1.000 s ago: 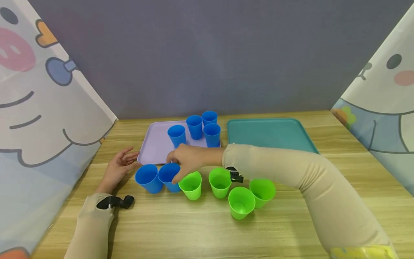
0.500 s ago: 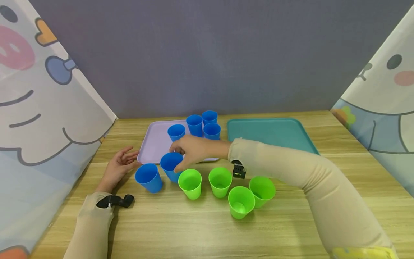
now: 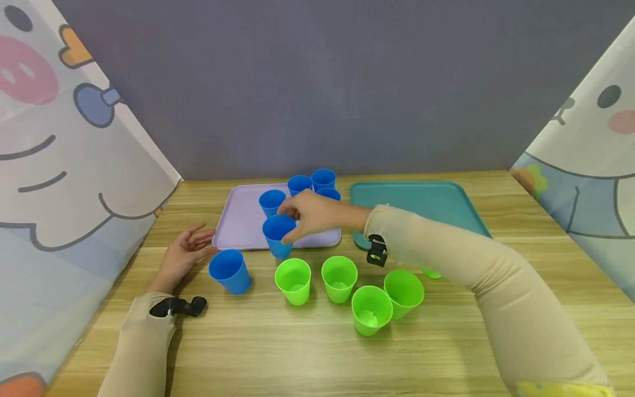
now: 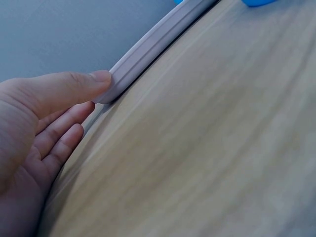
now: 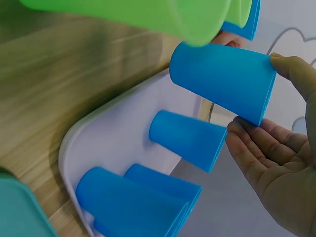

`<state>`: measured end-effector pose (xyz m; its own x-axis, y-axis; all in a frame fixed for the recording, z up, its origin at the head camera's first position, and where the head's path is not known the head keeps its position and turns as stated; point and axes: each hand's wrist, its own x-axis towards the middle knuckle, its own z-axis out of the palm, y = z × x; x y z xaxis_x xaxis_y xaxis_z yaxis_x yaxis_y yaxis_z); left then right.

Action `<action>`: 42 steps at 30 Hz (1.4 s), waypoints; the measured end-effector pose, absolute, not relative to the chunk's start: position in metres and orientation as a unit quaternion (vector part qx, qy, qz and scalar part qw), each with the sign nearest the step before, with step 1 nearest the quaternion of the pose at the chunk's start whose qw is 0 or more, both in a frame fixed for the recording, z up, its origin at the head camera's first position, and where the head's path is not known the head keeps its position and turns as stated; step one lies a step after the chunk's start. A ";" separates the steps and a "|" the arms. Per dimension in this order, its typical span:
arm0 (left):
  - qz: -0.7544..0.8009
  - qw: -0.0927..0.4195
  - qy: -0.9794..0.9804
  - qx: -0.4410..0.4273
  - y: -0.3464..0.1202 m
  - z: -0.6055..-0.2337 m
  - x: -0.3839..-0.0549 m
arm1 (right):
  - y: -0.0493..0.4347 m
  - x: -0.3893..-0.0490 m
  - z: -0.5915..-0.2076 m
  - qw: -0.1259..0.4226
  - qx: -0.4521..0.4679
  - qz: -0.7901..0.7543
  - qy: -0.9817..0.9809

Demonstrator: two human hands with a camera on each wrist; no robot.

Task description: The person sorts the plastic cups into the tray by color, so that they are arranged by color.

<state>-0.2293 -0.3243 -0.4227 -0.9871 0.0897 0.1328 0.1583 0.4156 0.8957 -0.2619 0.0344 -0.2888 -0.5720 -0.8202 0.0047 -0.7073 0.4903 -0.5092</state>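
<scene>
My right hand point(image 3: 316, 216) pinches a blue cup point(image 3: 279, 237) by its rim, thumb on the near side and fingers on the far side. That cup is upright at the front edge of the lilac tray point(image 3: 240, 220). In the right wrist view the same cup point(image 5: 222, 79) hangs between thumb and fingertips. Several blue cups point(image 3: 272, 203) stand upright on the tray, some partly hidden by the hand. My left hand point(image 3: 183, 256) lies at the tray's front left corner, fingers loosely bent; in the left wrist view its thumb point(image 4: 69, 89) touches the tray's edge point(image 4: 143, 57).
Another blue cup point(image 3: 230, 273) stands on the wooden table near the left hand. Several green cups point(image 3: 339, 279) stand in front of the trays, one mostly hidden under the right sleeve. A teal tray point(image 3: 412, 201) lies at the back right. Walls enclose the table's back and sides.
The right hand has lifted the blue cup from beside the green cups and carried it back and slightly right to the lilac tray. My left hand has stayed in place.
</scene>
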 end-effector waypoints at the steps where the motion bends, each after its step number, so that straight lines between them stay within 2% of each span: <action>1: -0.535 0.034 -0.841 -0.076 -0.324 -0.423 -0.229 | 0.036 -0.263 -0.289 0.117 -0.445 -0.235 0.856; 25: -0.529 0.034 -0.845 -0.064 -0.323 -0.423 -0.228 | 0.054 -0.300 -0.297 0.076 -0.401 -0.214 0.888; 42: -0.539 0.037 -0.838 -0.073 -0.323 -0.425 -0.228 | 0.046 -0.309 -0.293 0.108 -0.362 -0.140 0.915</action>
<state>-0.2282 -0.3230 -0.4248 -0.9866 0.0829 0.1405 0.1622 0.4082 0.8984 -0.3088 0.0462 -0.2928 -0.7148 -0.6926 -0.0967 -0.6321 0.6990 -0.3344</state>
